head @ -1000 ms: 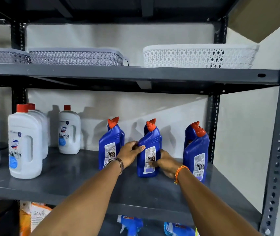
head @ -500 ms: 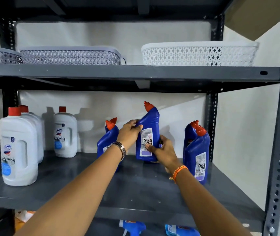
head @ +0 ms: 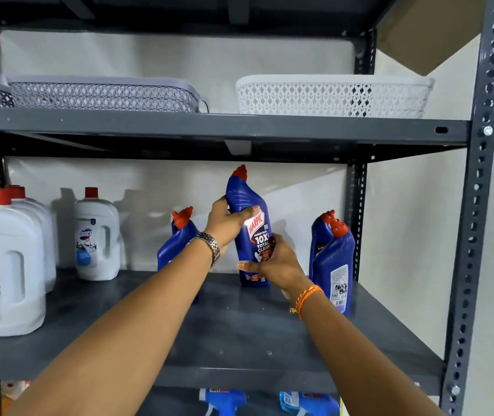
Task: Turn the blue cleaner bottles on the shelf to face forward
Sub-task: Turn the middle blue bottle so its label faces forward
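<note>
Three blue cleaner bottles with red caps are on the grey middle shelf (head: 239,334). The middle blue bottle (head: 247,199) is held upright, its front label towards me and its base at or just above the shelf. My left hand (head: 227,226) grips its upper body and my right hand (head: 275,262) holds its lower part. The left blue bottle (head: 176,238) stands behind my left wrist, partly hidden. The right blue bottle (head: 331,256) stands alone with its back label showing.
Three white jugs (head: 5,265) with red caps stand on the left of the same shelf. A grey basket (head: 101,93) and a white basket (head: 329,96) sit on the shelf above. Spray bottles (head: 224,399) show on the shelf below. A steel upright (head: 477,205) bounds the right side.
The middle bottle was lifted off the shelf and turned in both hands, so its front label now faces me instead of its back label.
</note>
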Motion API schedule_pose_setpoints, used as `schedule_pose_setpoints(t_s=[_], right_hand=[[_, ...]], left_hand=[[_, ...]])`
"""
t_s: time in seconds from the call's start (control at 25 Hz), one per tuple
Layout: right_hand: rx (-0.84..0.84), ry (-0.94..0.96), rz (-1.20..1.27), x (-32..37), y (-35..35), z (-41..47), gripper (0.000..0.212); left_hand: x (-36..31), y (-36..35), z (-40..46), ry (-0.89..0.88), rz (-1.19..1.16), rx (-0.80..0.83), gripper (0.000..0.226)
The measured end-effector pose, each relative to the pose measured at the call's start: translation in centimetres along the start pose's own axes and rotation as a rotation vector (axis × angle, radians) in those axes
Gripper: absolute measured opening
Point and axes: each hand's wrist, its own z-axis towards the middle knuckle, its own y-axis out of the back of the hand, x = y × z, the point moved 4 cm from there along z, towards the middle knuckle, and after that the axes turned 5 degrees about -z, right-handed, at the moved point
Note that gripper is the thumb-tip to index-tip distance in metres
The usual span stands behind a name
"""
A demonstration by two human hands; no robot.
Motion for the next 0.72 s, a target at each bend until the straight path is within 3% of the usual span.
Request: schedule_pose_setpoints(t_s=[0.12, 0.2, 0.4, 0.72], right_hand=[[0.051, -0.023, -0.014, 0.0, 0.8, 0.2, 0.053], [0.081, -0.03, -0.036, -0.6, 0.8, 0.4, 0.045], [0.037, -0.09, -0.156, -3.9, -0.7, 1.0, 0.06], [0.047, -0.168, -0.208, -7.6, -1.9, 1.0, 0.061]], left_hand=[[1.0, 0.1, 0.2, 0.039, -0.007, 0.111, 0.042], [2.1, 0.4, 0.0, 0.07, 0.0, 0.162, 0.048], [5.1, 1.3, -0.7, 0.183, -0.064, 0.194, 0.055], [8.9, 1.3, -2.1, 0.267, -0.183, 0.196, 0.049]])
